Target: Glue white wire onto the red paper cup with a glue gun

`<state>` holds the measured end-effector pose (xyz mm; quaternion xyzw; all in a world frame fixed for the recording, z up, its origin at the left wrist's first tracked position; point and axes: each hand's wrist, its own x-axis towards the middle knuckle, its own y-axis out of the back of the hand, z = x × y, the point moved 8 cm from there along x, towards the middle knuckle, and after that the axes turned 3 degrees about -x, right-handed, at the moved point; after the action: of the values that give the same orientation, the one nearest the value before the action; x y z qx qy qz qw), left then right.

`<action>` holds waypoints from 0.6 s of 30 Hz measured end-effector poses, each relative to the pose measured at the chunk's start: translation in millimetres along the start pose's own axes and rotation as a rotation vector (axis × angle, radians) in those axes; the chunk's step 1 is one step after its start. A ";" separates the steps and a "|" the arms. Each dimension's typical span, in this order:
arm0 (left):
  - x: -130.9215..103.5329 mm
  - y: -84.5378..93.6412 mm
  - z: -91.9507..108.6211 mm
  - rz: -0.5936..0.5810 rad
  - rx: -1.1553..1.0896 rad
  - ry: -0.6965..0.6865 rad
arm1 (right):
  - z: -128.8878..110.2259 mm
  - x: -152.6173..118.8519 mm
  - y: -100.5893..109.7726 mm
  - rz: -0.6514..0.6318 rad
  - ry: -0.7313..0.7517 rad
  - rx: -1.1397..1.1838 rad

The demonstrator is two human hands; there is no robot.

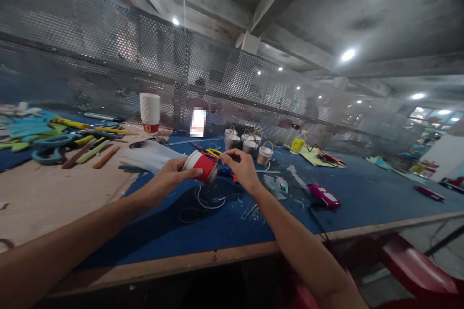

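My left hand (173,175) is wrapped round a red and white paper cup (202,165), which lies tilted on its side above the blue table covering. Close to the cup's right end, my right hand (241,168) has thumb and fingers pinched together. Whatever is between them is too small to make out. Behind my hands lies a tool with yellow handles (213,152). A loop of thin white cord or wire (212,206) rests on the table below the cup. Several small grey buckets with looped handles (250,147) stand just beyond my right hand.
A stack of paper cups (150,108) stands at the back left. Scissors (49,148) and several handled tools lie left. To the right are a purple device (324,196) with a black cord nearby and a yellow-labelled bottle (298,143). A perforated metal screen (152,58) runs behind the table.
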<state>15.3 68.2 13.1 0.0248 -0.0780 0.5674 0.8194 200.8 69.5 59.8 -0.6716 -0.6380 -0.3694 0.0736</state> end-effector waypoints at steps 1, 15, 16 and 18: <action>-0.2 0.2 0.2 0.001 -0.001 -0.002 | 0.3 0.0 -0.1 -0.002 -0.001 -0.005; -2.9 -0.8 6.1 0.021 -0.005 -0.018 | 3.4 -1.8 -1.5 -0.027 -0.016 -0.046; -3.2 -0.9 6.9 0.022 -0.002 -0.022 | 3.6 -1.8 -1.7 -0.028 -0.016 -0.046; -3.6 -1.2 7.9 0.019 0.002 -0.029 | 3.7 -2.0 -2.1 -0.033 -0.019 -0.042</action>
<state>14.4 63.5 20.3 0.0330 -0.0897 0.5746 0.8128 200.5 70.3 55.2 -0.6658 -0.6417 -0.3778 0.0474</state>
